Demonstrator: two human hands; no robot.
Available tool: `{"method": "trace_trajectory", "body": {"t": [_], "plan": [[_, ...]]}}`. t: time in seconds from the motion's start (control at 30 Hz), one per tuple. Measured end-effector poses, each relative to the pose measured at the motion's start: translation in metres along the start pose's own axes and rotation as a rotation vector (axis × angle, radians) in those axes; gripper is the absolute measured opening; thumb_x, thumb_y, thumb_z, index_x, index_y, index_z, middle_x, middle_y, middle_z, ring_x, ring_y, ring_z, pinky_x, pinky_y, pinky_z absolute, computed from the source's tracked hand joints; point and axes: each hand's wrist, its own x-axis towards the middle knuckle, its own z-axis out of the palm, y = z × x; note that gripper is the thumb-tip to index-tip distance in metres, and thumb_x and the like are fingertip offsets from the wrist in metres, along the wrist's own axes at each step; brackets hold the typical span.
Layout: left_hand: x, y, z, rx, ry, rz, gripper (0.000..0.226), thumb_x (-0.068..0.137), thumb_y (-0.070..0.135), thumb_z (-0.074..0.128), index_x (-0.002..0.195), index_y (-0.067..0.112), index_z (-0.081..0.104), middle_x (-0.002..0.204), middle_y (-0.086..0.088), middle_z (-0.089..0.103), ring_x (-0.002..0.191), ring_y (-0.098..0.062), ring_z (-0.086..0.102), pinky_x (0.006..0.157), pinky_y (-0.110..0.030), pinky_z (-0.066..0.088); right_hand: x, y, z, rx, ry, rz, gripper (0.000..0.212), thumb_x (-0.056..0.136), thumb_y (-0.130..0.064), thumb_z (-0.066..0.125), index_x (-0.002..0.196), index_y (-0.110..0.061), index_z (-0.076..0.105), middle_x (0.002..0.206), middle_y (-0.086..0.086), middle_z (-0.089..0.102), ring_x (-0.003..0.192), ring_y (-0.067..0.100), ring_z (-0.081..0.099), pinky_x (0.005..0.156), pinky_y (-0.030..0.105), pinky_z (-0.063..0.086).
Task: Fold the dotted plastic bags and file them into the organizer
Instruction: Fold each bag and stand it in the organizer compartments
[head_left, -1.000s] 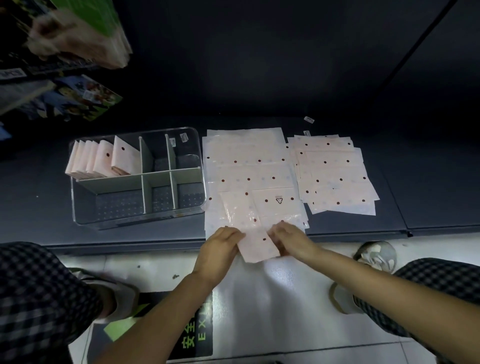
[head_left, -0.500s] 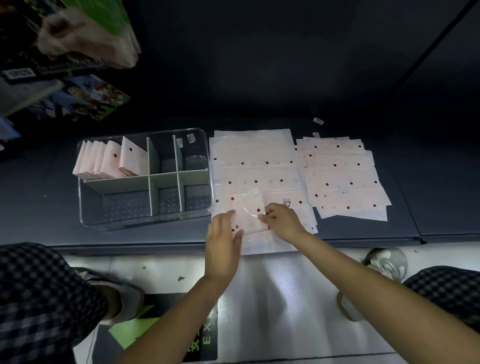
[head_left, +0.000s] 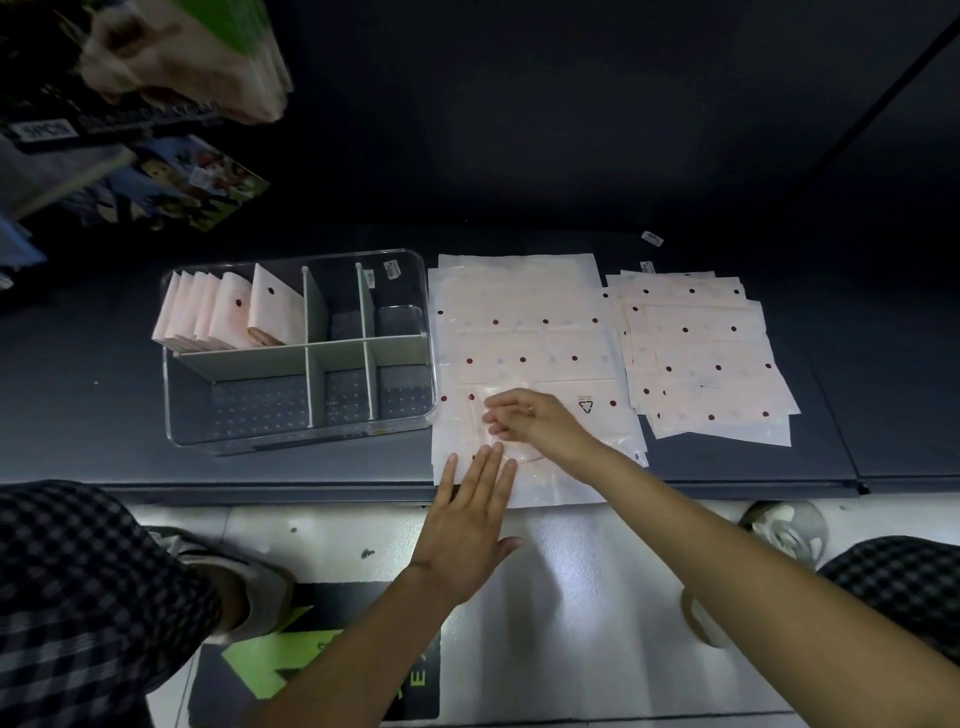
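Writing is scarce: a black triangle mark (head_left: 586, 405) is printed on the near stack of dotted bags (head_left: 524, 338), and small stickers (head_left: 390, 269) on the far wall of the clear organizer (head_left: 298, 441) are too small to be read. A floor sign (head_left: 332, 675) near the bottom edge shows a green arrow and the letter "E"; the rest is cut off by the left forearm.

The left hand (head_left: 470, 519) is laid flat with straight fingers, its fingertips resting on the near edge of the stack. The right hand (head_left: 530, 421) is placed on a partly folded bag (head_left: 511, 447) on top of that stack; its fingers are bent over the bag, but whether it is pinched or merely pressed cannot be told, as the film is blurred.

Folded bags (head_left: 228, 312) stand upright in the far-left compartment of the organizer, which sits left of the stack. A second fanned pile (head_left: 701, 353) lies to the right. Items at the far left are blurred.
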Motion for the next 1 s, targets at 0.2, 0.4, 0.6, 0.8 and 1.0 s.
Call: {"method": "trace_trajectory", "body": {"t": [0.2, 0.4, 0.6, 0.8, 1.0], "plan": [[0.002, -0.006, -0.002, -0.128, 0.003, -0.013, 0.081, 0.092, 0.064, 0.024, 0.147, 0.022, -0.018, 0.152, -0.012, -0.029, 0.141, -0.027, -0.027, 0.112, -0.046, -0.022, 0.014, -0.006, -0.014, -0.185, 0.292, -0.205, 0.024, 0.090, 0.000, 0.056, 0.113, -0.003, 0.062, 0.112, 0.012, 0.065, 0.101, 0.017, 0.059, 0.093, 0.020, 0.045], [0.006, -0.013, -0.008, -0.172, 0.029, -0.008, 0.079, 0.091, 0.068, 0.023, 0.151, 0.023, -0.001, 0.158, -0.011, -0.014, 0.145, -0.022, -0.012, 0.117, -0.040, -0.011, -0.023, 0.037, -0.033, -0.866, 0.004, -0.426, 0.017, 0.080, -0.021, 0.073, 0.093, -0.011, 0.068, 0.100, -0.002, 0.060, 0.097, 0.014, 0.049, 0.085, 0.024, 0.041], [0.009, -0.016, -0.019, -0.259, 0.025, -0.063, 0.084, 0.089, 0.069, 0.026, 0.150, 0.013, 0.011, 0.159, -0.004, -0.002, 0.145, -0.016, 0.001, 0.116, -0.032, -0.008, -0.030, 0.039, -0.024, -1.171, 0.151, -0.689, 0.018, 0.060, -0.006, 0.086, 0.071, -0.007, 0.072, 0.078, 0.003, 0.069, 0.071, 0.019, 0.066, 0.053, 0.022, 0.054], [0.015, -0.029, -0.035, -0.505, -0.034, -0.092, 0.066, 0.094, 0.057, 0.036, 0.147, 0.019, 0.026, 0.159, 0.004, 0.012, 0.143, -0.014, 0.013, 0.115, -0.027, 0.009, -0.022, 0.027, -0.026, -1.143, 0.082, -0.479, 0.014, 0.089, -0.013, 0.060, 0.093, -0.005, 0.071, 0.103, 0.006, 0.066, 0.098, 0.022, 0.058, 0.086, 0.017, 0.040], [0.007, -0.035, -0.033, -0.487, -0.122, -0.027, 0.065, 0.097, 0.052, 0.033, 0.151, 0.020, 0.014, 0.160, 0.006, -0.002, 0.145, -0.012, 0.001, 0.114, -0.024, -0.002, -0.025, 0.020, -0.019, -1.145, 0.049, -0.285, 0.023, 0.088, -0.025, 0.063, 0.106, -0.009, 0.064, 0.112, 0.004, 0.055, 0.109, 0.018, 0.046, 0.091, 0.028, 0.041]]}}
